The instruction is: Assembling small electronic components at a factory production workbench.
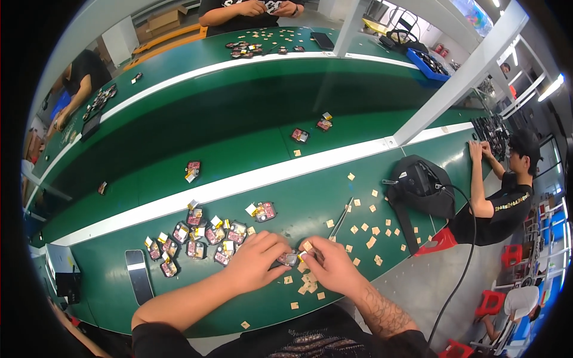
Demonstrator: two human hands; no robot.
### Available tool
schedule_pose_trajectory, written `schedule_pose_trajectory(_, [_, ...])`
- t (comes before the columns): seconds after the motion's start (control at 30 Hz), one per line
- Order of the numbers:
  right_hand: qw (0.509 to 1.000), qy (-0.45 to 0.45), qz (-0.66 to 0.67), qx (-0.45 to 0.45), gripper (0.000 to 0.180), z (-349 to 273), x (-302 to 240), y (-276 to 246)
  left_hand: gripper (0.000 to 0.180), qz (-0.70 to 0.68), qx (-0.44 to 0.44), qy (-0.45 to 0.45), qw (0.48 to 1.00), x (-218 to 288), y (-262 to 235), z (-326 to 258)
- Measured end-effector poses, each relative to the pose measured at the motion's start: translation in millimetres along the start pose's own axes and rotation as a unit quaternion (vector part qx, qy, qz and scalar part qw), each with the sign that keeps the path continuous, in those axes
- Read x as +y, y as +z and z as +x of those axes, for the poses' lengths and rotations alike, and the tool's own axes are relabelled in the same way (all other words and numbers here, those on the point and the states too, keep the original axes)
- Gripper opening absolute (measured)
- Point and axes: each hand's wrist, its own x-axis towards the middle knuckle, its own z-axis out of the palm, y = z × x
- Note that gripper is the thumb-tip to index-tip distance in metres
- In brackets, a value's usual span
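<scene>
My left hand (260, 260) is closed around the edge of a small electronic device (288, 259), its dark casing open and its inside showing. From the right, my right hand (329, 264) pinches a small white-and-yellow battery (302, 256) at the device's edge. A tan square pad (307, 246) shows at the right fingertips; whether they grip it I cannot tell. Beyond my left hand lies a cluster of similar open devices (195, 249), several with silver-and-yellow batteries sticking out. Loose tan square pads (308, 284) lie below my hands, with more spread to the right.
Metal tweezers (342, 219) lie beyond my right hand. A black bag (421, 188) with a cable sits farther right, a phone (139, 277) at left. A white ledge (239, 178) borders a green channel holding a few devices (300, 135). Other people work across and at right.
</scene>
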Motion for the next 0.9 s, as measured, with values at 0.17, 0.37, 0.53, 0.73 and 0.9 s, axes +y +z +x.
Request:
schedule_pose_trajectory(0.17, [1.000,-0.012,-0.023,0.006,0.013,-1.2,8.3,1.4,0.037,0.042,-0.023,0.058,0.997,-7.7,1.6,-4.2])
schedule_pose_trajectory(0.37, [0.998,-0.035,-0.042,-0.027,0.024,-6.8,6.8,-8.2,0.031,0.161,-0.020,0.106,0.981,-0.8,-4.9,-9.0])
schedule_pose_trajectory(0.53, [0.998,-0.005,-0.063,-0.029,0.025,-9.0,-9.5,-11.2,0.029,0.202,-0.013,0.123,0.971,-0.1,-7.5,-11.5])
schedule_pose_trajectory(0.73, [0.992,-0.030,-0.124,-0.007,0.022,-11.9,-8.1,-2.8,0.030,0.206,-0.008,0.132,0.970,1.6,-7.2,-12.4])
schedule_pose_trajectory(0.9, [0.985,-0.051,-0.164,0.004,0.025,-13.5,-10.8,7.5,0.029,0.203,-0.007,0.126,0.971,3.5,-6.2,-11.8])
